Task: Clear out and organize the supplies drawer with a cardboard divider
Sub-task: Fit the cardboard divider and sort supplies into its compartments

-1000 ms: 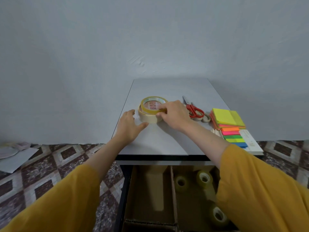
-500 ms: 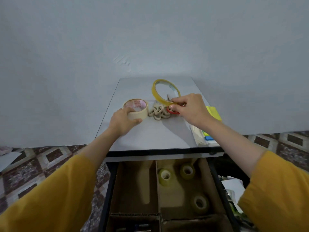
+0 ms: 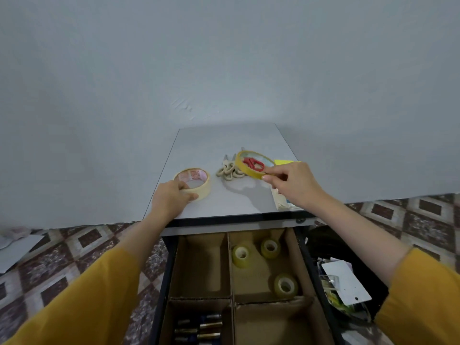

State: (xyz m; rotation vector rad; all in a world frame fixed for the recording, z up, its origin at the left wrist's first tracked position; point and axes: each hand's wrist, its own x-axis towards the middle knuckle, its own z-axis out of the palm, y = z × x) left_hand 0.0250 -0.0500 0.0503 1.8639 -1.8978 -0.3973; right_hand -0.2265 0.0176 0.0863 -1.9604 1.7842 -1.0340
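My left hand (image 3: pixel 171 197) grips a wide cream tape roll (image 3: pixel 199 185) that lies flat on the grey tabletop (image 3: pixel 224 138). Lifted a little above the table, a thin yellow tape roll (image 3: pixel 242 168) is pinched at its near rim by my right hand (image 3: pixel 291 181). Below the table edge the drawer stands open, lined with a cardboard divider (image 3: pixel 229 265). Three small clear tape rolls (image 3: pixel 285 286) lie in its back right compartment. The back left compartment (image 3: pixel 201 267) holds nothing. Dark pens (image 3: pixel 199 327) lie in the front left compartment.
Red-handled scissors (image 3: pixel 254 163) and cream-handled scissors (image 3: pixel 229 171) lie on the table behind the rolls. Yellow sticky notes (image 3: pixel 283 161) and a white pad (image 3: pixel 281 202) sit at the table's right edge. A dark bag with white card (image 3: pixel 343 285) stands right of the drawer.
The two stacked rolls were separated: my right hand lifted the yellow one off to the right, my left hand took the cream one. The view tilted down over the drawer.
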